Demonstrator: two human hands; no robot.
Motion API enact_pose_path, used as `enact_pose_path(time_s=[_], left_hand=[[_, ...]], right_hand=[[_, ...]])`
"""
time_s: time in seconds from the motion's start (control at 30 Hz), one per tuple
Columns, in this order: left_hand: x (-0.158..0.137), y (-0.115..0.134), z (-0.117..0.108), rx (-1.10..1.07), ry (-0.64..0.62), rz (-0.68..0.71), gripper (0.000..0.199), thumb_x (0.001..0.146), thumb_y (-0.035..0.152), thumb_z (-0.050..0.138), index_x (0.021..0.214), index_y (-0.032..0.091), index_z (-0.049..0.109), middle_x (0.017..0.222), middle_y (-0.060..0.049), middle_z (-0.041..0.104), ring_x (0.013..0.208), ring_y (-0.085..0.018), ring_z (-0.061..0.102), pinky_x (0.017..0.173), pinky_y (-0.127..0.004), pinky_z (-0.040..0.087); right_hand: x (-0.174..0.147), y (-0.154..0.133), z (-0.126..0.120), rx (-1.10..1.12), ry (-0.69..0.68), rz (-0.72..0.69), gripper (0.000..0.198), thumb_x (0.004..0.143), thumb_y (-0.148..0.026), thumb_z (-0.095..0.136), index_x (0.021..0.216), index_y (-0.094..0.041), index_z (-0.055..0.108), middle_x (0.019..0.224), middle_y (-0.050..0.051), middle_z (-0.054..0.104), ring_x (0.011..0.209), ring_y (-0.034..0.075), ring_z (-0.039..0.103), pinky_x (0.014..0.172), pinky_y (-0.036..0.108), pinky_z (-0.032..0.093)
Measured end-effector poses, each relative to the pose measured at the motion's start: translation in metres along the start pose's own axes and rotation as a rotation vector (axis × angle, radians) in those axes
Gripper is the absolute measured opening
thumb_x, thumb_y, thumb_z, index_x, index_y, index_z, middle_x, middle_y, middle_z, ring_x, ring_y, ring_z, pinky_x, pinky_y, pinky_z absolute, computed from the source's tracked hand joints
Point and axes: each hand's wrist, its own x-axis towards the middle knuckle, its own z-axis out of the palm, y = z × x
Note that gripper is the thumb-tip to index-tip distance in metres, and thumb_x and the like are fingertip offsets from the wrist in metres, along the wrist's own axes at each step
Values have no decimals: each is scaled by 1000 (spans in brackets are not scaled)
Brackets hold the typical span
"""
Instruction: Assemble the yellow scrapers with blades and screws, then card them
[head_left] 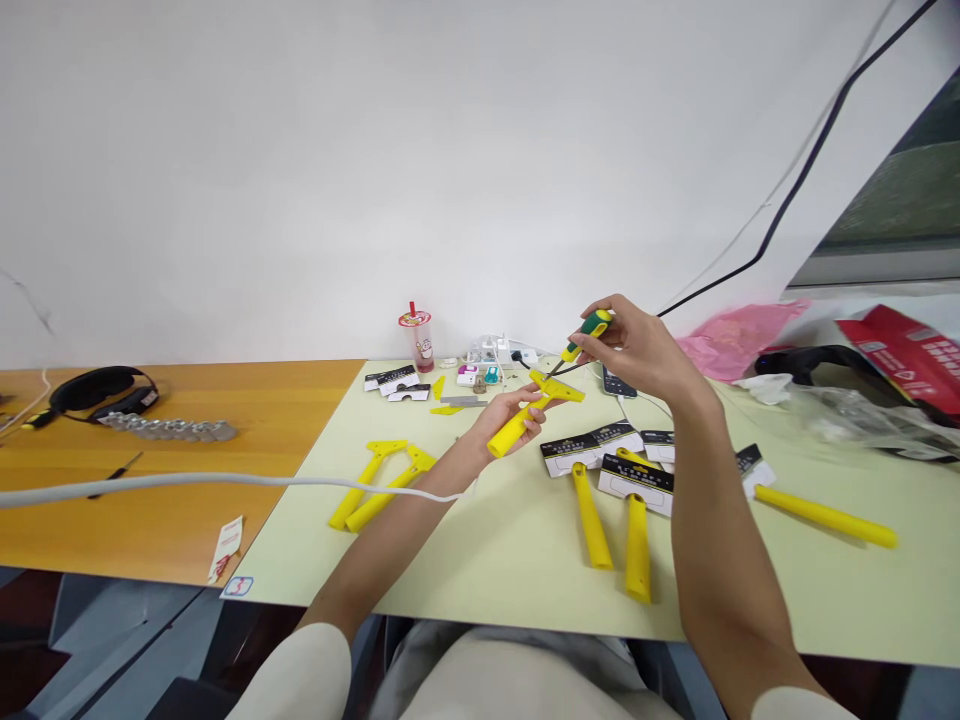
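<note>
My left hand [501, 415] is closed around the handle of a yellow scraper [513, 430], whose wide head points up and away from me. A screwdriver [589, 334] with a green and yellow handle is gripped by my right hand [636, 345]. Its shaft slants down to the scraper's head, where the tip appears to meet it. Left of my left forearm lie two yellow scraper handles [367, 480]. Beyond them are small yellow pieces [439, 386], grey metal strips [466, 402] and black-and-white cards [397, 380]. Carded yellow scrapers [637, 550] lie between my arms, and another [825, 515] lies to the right.
A drink cup [420, 342] and a power strip [491, 350] stand by the wall. A phone [619, 383] lies behind my right hand. Pink plastic bag [739, 338] and red packaging [907, 360] are at right. A white cable [300, 482] crosses over my left forearm. Headphones [105, 388] rest at left.
</note>
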Motion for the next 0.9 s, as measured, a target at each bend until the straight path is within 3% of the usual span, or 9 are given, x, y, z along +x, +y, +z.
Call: enact_pose_path(time_s=[0.23,0.63,0.9], left_hand=[[0,-1,1,43,-3,0,42,86,0,72,120,22,62,142,-18,70,57,-3,59,46,-12,46],[-1,-2,0,19,-31,14,41,87,-1,72,120,21,59,137,-19,72,58,-3,60,47,-11,47],[0,-3,0,19,-55,16,44,86,-1,74,120,22,58,136,-18,72,57,-3,60,48,-11,47]], right_hand=[[0,-2,1,19,-1,8,58,91,-75,79,123,-29,63,93,8,84,87,35,85,85,52,69],[-2,-2,-2,-9,57,0,59,92,-73,79,124,-26,64,94,8,84,82,33,85,73,43,66],[0,-2,3,23,50,-24,57,92,-71,80,122,-26,63,93,9,84,81,32,84,78,46,67]])
